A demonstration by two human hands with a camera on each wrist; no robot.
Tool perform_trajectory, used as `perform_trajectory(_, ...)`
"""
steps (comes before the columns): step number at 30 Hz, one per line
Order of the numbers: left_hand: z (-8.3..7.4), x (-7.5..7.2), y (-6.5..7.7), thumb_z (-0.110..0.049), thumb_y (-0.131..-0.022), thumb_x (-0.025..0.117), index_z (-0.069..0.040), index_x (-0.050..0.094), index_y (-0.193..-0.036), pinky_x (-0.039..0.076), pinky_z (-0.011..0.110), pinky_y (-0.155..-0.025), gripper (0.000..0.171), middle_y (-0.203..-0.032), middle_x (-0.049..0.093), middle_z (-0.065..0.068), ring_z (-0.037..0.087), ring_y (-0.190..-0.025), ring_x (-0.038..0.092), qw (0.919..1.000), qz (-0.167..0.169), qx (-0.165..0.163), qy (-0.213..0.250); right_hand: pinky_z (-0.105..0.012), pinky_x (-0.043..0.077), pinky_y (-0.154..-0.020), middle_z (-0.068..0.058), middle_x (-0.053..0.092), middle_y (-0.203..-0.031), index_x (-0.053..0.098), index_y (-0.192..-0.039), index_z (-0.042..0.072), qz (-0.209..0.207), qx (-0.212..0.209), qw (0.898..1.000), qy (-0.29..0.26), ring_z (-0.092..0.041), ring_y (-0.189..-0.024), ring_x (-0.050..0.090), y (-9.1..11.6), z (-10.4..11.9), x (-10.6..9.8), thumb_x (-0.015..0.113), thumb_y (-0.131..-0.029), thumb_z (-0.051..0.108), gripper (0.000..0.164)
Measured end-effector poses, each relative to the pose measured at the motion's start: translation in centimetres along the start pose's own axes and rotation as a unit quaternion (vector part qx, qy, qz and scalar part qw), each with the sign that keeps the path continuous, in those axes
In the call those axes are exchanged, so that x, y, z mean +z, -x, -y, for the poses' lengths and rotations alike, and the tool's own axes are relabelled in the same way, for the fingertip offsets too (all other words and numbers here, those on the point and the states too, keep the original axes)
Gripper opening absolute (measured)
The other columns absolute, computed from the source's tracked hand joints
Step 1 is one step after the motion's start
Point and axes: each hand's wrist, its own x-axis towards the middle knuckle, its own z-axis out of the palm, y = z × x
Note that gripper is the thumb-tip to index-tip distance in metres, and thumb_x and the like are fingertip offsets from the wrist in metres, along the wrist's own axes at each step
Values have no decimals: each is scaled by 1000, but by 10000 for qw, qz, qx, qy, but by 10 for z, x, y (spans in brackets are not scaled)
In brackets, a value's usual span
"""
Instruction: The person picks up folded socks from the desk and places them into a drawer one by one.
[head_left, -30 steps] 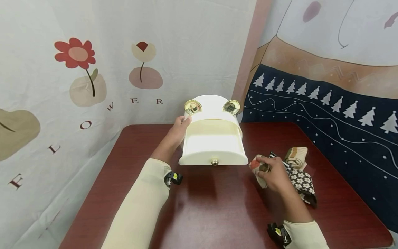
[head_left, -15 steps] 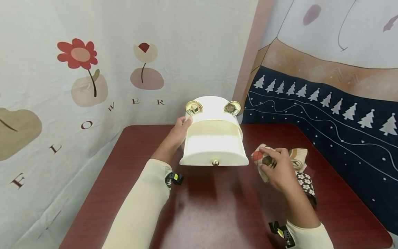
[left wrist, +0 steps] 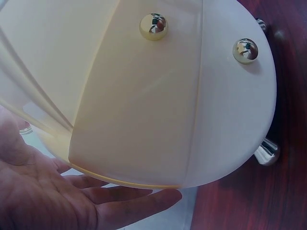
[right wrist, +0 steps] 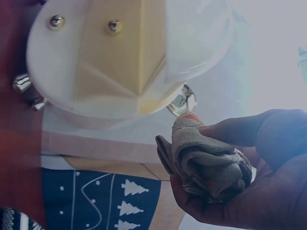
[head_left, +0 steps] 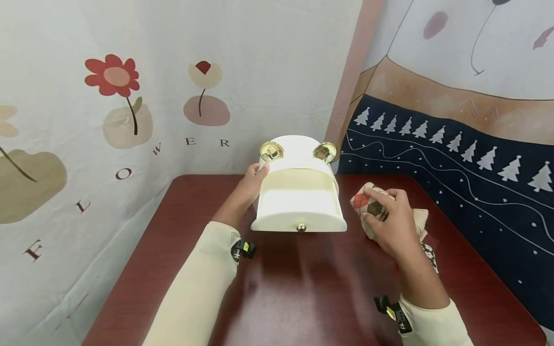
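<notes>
A white, rounded, clock-shaped drawer box [head_left: 296,148] stands at the table's middle, with two gold bells on top. Its upper drawer [head_left: 298,220] is pulled out, and nothing shows inside it. My left hand [head_left: 247,187] rests against the box's left side; in the left wrist view its fingers [left wrist: 139,206] lie fairly straight along the edge. To the right of the drawer, my right hand [head_left: 397,223] pinches a folded pair of beige socks [head_left: 362,202] with red and green patches, raised over the table. In the right wrist view the socks' folds [right wrist: 208,160] show between thumb and fingers.
Behind my right hand, a rolled beige sock [head_left: 421,222] and a black sock with white flowers [head_left: 429,254] lie on the red-brown table [head_left: 285,307], partly hidden. Printed cloths [head_left: 277,72] hang behind the table. The drawer juts toward me.
My right hand has lifted the patterned socks up and away from the pile at the right. My left hand stays at the box, and the drawer remains pulled out.
</notes>
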Motion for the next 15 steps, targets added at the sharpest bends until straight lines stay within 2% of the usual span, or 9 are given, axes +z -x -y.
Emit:
perform_trajectory(9, 0, 0, 1, -65, -113, 37, -23, 12, -176, 26, 56, -135, 80, -181, 22, 14, 36, -164, 32, 9999, 41, 47, 87, -60, 54, -102, -30, 43, -148, 66, -152, 14, -191, -101, 9998, -35, -48, -128, 50, -11, 21, -3, 78, -96, 3, 58)
perform_trajectory(15, -1, 0, 1, -62, -113, 39, -22, 15, -175, 30, 56, -133, 77, -179, 26, 16, 37, -158, 39, 9999, -42, 48, 154, -64, 56, -108, -29, 43, -149, 66, -152, 15, -175, -150, 9996, -168, -48, -131, 52, -20, 36, 0, 78, -95, 2, 59)
